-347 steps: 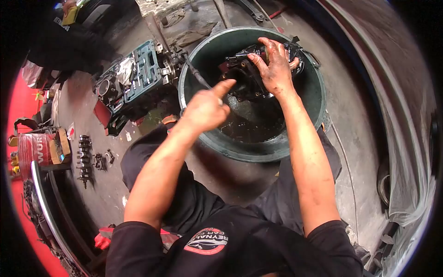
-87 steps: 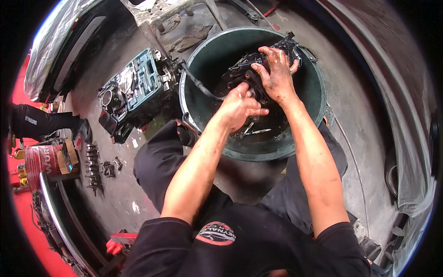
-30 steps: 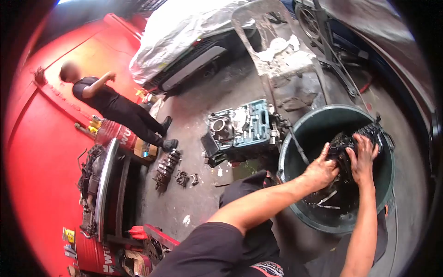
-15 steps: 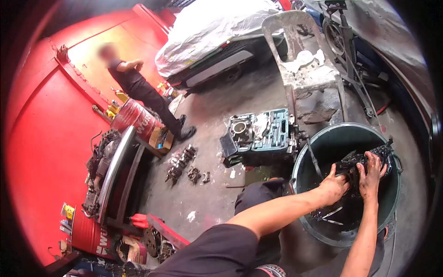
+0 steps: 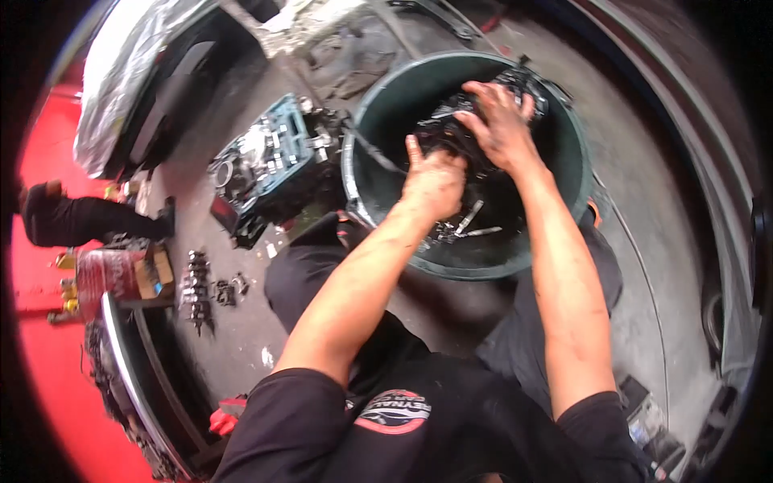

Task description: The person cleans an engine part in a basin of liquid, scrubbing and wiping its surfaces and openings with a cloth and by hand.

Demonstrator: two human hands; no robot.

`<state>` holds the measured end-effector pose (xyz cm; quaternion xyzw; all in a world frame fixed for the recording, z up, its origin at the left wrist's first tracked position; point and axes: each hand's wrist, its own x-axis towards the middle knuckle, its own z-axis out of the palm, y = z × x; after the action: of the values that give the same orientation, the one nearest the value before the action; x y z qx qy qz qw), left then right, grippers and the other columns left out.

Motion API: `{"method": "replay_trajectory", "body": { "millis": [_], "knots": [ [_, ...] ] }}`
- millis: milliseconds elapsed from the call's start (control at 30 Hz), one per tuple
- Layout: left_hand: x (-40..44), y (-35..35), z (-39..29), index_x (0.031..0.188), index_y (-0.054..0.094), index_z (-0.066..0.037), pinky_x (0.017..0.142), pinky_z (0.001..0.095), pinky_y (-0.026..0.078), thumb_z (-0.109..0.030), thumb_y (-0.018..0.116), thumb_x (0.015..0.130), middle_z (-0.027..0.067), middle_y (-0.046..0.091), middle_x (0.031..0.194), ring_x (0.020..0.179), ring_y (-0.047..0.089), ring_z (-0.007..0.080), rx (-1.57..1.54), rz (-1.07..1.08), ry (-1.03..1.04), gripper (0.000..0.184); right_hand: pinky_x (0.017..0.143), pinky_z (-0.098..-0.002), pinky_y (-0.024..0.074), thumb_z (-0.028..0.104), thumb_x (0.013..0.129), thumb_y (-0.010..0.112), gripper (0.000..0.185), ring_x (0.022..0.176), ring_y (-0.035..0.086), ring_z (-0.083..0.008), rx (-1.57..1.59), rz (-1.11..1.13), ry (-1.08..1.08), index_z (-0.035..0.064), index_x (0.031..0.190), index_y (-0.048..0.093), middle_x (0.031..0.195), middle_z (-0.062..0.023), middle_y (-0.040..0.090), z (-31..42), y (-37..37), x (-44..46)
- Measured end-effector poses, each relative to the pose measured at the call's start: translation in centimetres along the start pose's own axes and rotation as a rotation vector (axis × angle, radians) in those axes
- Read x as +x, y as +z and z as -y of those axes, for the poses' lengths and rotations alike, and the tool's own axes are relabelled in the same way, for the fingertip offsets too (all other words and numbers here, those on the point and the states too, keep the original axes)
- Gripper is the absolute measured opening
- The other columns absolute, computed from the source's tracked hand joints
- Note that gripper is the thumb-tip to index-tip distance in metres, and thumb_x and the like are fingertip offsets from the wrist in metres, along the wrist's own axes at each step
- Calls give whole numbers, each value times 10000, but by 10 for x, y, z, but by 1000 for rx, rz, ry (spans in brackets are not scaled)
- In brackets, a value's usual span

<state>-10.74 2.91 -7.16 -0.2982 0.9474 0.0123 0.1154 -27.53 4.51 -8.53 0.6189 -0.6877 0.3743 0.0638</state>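
Observation:
A black, wet-looking engine part (image 5: 441,121) is inside a round dark green tub (image 5: 576,153) between my knees. My left hand (image 5: 437,183) grips its near left side, thumb pointing up and most fingers hidden behind the part. Over the top right of the same part, my right hand (image 5: 501,129) is curled with its fingers somewhat spread, pressing on it. Its exact kind cannot be made out under the hands and the blur. Below my left hand, thin light-coloured metal pieces (image 5: 479,232) lie in the tub, near dark liquid.
A teal tool case (image 5: 282,141) with sockets and metal parts stands left of the tub. A crankshaft (image 5: 196,291) and smaller metal parts (image 5: 229,290) lie on the floor. Another person (image 5: 68,216) stands far left near a covered car (image 5: 129,80). A cable (image 5: 644,266) runs along the right.
My view has turned right and down, so the tub sits nearer the middle. Both hands remain on the black part, and the right fingers have shifted slightly on it.

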Motion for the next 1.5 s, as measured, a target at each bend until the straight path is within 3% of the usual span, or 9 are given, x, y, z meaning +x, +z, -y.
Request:
{"method": "replay_trajectory", "body": {
  "millis": [133,333,600,833,933,967,1100,1233,1500],
  "knots": [
    [-24,30,-3,1281,500,62,1092,752,151,-135,712,687,162,575,1268,1325,453,286,-293,-335,44,660,1071,-659,194,391,884,697,487,1244,501,-236,61,-9,-7,255,1314,516,1214,-21,565,-4,1,-6],
    [5,12,7,1149,594,-22,1091,756,179,-167,723,712,103,627,1147,1233,528,262,36,-68,52,477,1116,-632,156,390,912,673,471,1223,517,-231,68,28,34,250,1333,513,1251,-17,552,-1,2,-1],
    [-27,57,2,1157,640,-69,1140,657,196,32,624,681,79,678,1121,1138,601,236,-227,-687,76,486,1116,-640,143,394,908,677,468,1222,514,-223,59,19,31,258,1326,514,1254,-12,545,-3,2,-4],
    [-81,68,-11,1211,614,-62,931,406,499,80,509,714,152,690,1089,1044,641,349,-638,-558,-131,528,1102,-657,168,393,873,711,504,1248,515,-271,91,-23,9,262,1323,527,1260,-37,563,-5,5,-1],
    [-75,56,-13,1335,529,-95,882,452,514,60,501,738,182,689,1060,991,658,385,-793,-326,-371,618,1114,-637,146,389,877,709,503,1245,509,-265,84,-24,-6,252,1326,527,1261,-37,562,-6,4,-1],
    [-68,64,-4,1444,432,-145,840,499,523,9,518,759,219,687,1017,933,668,411,-712,-516,-186,708,1124,-617,131,389,888,698,492,1247,502,-252,81,-17,0,241,1326,531,1259,-35,560,-5,4,-1],
    [-30,-1,13,1479,402,-117,881,493,514,-43,526,757,264,686,1013,987,657,419,-359,70,-252,737,1139,-588,108,403,897,687,480,1270,477,-253,93,22,19,217,1316,546,1265,-45,557,-4,2,0],
    [-3,9,14,1447,426,-10,948,468,496,-30,525,762,270,667,1103,1095,629,400,-442,107,-187,692,1119,-642,129,379,877,710,503,1258,496,-298,83,30,36,254,1327,524,1270,-45,561,-2,3,1],
    [-55,35,6,1394,510,-108,810,503,541,-36,576,746,270,684,925,873,679,414,-741,-264,-62,656,1121,-629,142,360,890,693,490,1274,490,-274,64,40,27,235,1334,527,1293,-48,552,1,-3,3]
  ]
}}
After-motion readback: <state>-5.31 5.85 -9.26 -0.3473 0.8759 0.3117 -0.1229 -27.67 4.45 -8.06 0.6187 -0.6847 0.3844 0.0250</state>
